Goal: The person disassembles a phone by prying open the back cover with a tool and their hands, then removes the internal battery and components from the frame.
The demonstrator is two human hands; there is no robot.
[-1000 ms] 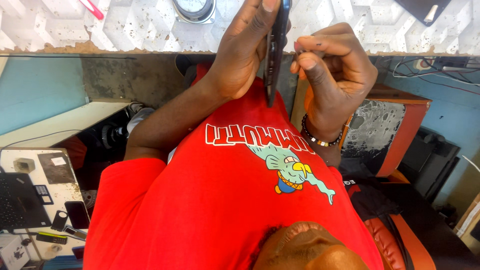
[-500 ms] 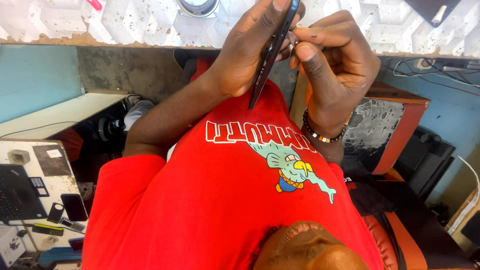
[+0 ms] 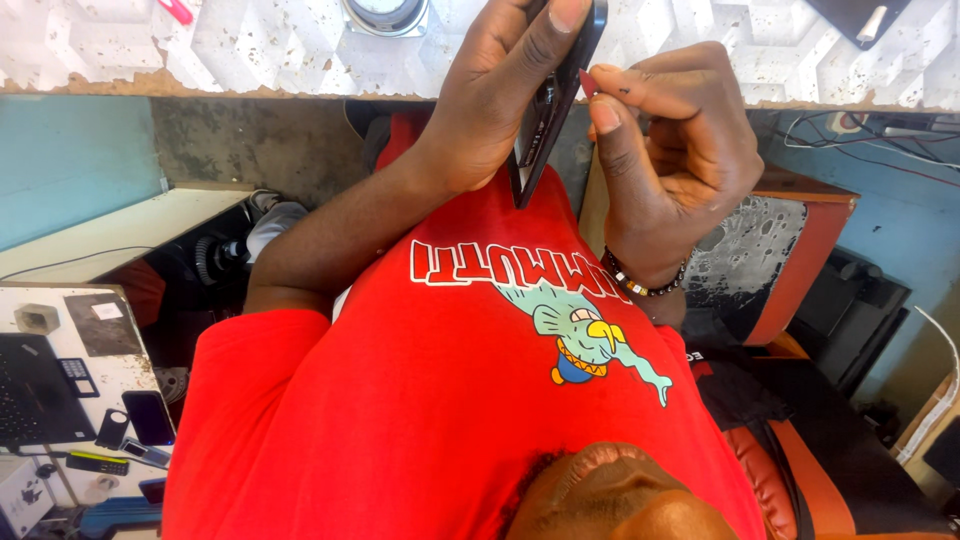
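Item: dark phone (image 3: 545,120), slim slab, held edge-on to the camera above the near rim of the white textured table (image 3: 250,50) and in front of the red shirt (image 3: 450,400)

Position: between both hands, right of centre, far part of the scene

Long axis: steeply upright and slightly slanted; the far end leans right and leaves the top of the view, the near end points down and left toward the chest. One thin side edge faces the right hand

Left hand (image 3: 490,110): fingers closed around the phone from the left, thumb laid along its far end, firm hold

Right hand (image 3: 680,150): fingers curled in, thumb and forefinger pinched on a small red pick (image 3: 588,82), whose tip touches or sits just beside the phone's right edge; which of the two cannot be told. Beaded bracelet (image 3: 640,282) at the wrist

Step in hand, as judged: working the pick at the side seam or a slot in the phone's edge, at the point of contact

Next move calls for: a steady left grip so the slab does not twist, and light, well-aimed pressure from the pinched tip along the edge, not across it

Surroundings: round metal-rimmed object (image 3: 385,12) on the far table; laptop (image 3: 35,390) and small devices on a desk near left; orange-edged cabinet (image 3: 800,250) right
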